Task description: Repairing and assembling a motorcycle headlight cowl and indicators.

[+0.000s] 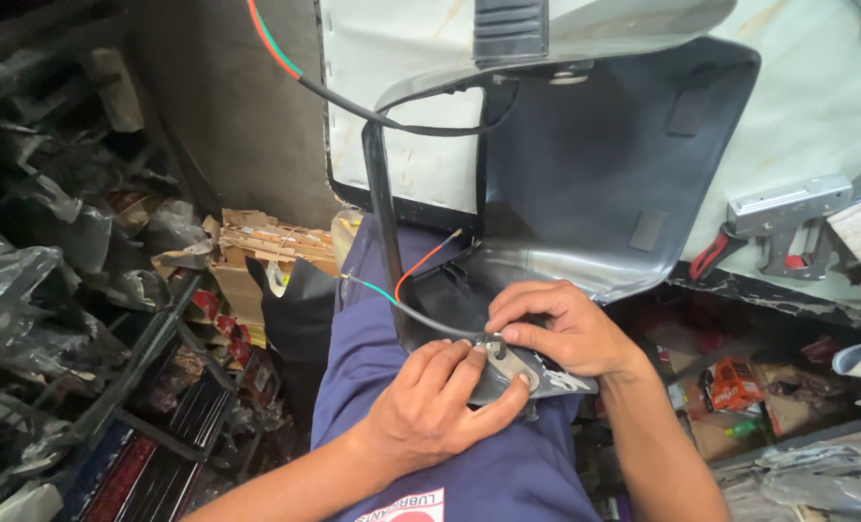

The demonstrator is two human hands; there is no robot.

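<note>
Metal, small silver bracket [510, 364] pinched between your left hand [430, 406] and right hand [566, 329]; steady the black plastic cover [595, 174] beyond them.

Cardboard scraps [261, 242] (torn) beside a grey staple gun [788, 217].

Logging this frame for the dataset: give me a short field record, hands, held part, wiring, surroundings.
left hand: fingers on a small metal bracket
right hand: pinches the same bracket from above
held part: dark plastic cover, resting on the lap, hollow side toward the camera
wiring: black cable runs to the bracket; red and green leads with bare ends stick out loose
surroundings: cardboard boxes on the left, metal tool with red handle on the right
</note>
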